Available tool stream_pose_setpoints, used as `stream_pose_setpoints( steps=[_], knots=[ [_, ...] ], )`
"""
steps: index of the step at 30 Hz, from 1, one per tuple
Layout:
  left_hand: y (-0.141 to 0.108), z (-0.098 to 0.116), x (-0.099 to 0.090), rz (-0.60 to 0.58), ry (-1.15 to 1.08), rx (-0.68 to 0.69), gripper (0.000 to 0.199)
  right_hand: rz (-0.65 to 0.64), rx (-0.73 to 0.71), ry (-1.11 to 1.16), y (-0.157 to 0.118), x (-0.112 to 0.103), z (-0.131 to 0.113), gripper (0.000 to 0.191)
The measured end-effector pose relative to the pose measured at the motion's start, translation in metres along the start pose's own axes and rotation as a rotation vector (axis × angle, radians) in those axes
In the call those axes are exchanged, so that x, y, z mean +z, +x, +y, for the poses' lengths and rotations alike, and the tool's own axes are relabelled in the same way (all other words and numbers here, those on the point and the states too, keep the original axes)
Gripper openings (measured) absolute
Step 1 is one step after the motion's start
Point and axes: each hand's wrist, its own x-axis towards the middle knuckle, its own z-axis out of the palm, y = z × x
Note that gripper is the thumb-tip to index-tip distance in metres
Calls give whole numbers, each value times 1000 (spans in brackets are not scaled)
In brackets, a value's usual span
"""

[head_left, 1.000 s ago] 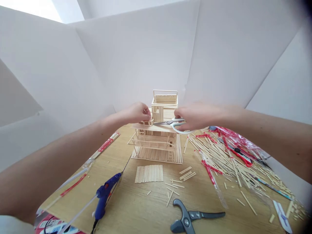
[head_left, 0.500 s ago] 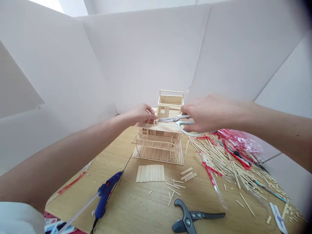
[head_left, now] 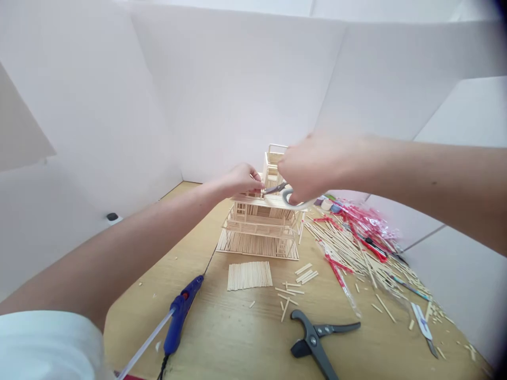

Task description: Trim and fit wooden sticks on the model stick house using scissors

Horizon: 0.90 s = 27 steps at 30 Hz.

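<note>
A multi-level model house (head_left: 261,227) built of thin wooden sticks stands on the wooden table (head_left: 222,332). My left hand (head_left: 245,179) is at the left of its upper deck, fingers pinched; what they hold is too small to make out. From the right, my right hand (head_left: 309,169) grips white-handled scissors (head_left: 278,188), whose tips point left at my left fingertips. Part of the model's top level is hidden behind my right hand. In front of the model lies a flat panel of sticks (head_left: 249,276).
A blue glue gun (head_left: 181,315) lies at the front left. Dark pliers (head_left: 312,338) are at the front. Short cut sticks (head_left: 306,275) lie beside the panel. At the right are a stick pile (head_left: 356,250), red-and-clear wrappers (head_left: 370,219) and a white-handled knife (head_left: 422,321).
The view has shifted, uncovering more of the table's left back edge. My right hand has come nearer to my left with the scissors, covering more of the model's top.
</note>
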Motion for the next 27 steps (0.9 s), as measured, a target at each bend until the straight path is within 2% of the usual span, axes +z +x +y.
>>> stream_pose_setpoints(
  steps=[3,6,10,16,21,27],
  knots=[
    [0,-3,-3,-20,0,44,14,-277,88,-246,-2,-26,-36,35],
    [1,-6,-4,-32,11,79,14,-358,37,-374,-2,-40,-56,27],
    [7,-11,-5,-40,27,97,12,-306,-65,-385,1,-27,-48,19],
    [14,-16,-7,-68,27,133,5,-255,77,-233,-5,0,-25,18],
    [13,-21,-15,-129,109,320,14,-213,146,-201,-17,3,-12,19],
    [22,-29,-17,74,470,638,13,-204,123,-284,-18,3,-6,26]
  ],
)
